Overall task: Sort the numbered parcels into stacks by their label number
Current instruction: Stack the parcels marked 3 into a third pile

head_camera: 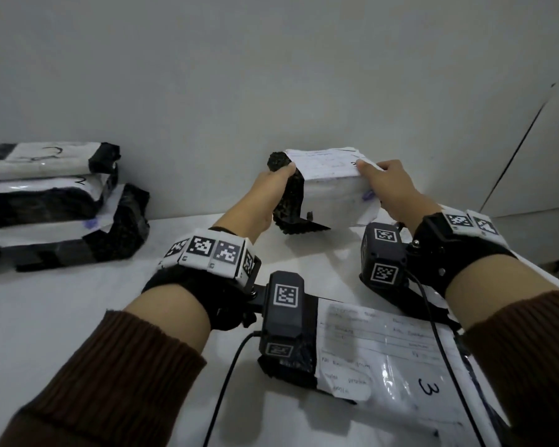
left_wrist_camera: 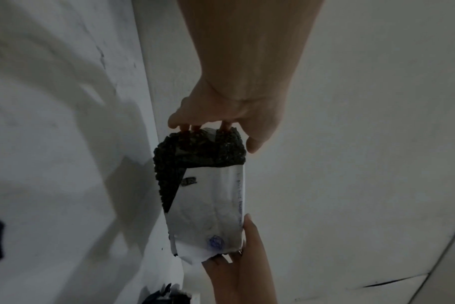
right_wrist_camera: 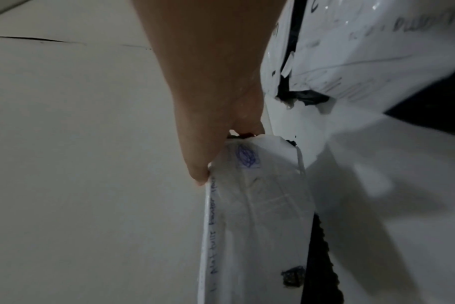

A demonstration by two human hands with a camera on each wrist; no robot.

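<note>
Far left on the white tabletop (head_camera: 78, 317), against the pale wall: stack of three black bubble-wrapped parcels with white paper labels (head_camera: 55, 204), top two marked with what reads as "2". Well right of it, at centre, the held parcel, a black bubble-wrap bundle faced with a white handwritten label (head_camera: 326, 185), is raised off the table near the wall, long axis running left-right across the body, label face tipped up and away. Left hand (head_camera: 271, 191) grips its black left end, thumb over the top, fingers curled under; right hand (head_camera: 389, 188) pinches the white right end, thumb on the label edge. Label number partly covered by the right thumb, cannot read it. Nearest the body, below the right forearm: flat white-labelled parcel marked "3" (head_camera: 400, 366) lying on the table. Judgement: destination turns on the hidden digit; if a 2, the stack lies to the left, on the left hand's side, so that hand leads and the right follows across; if a 3, the parcel comes back toward the body
</note>
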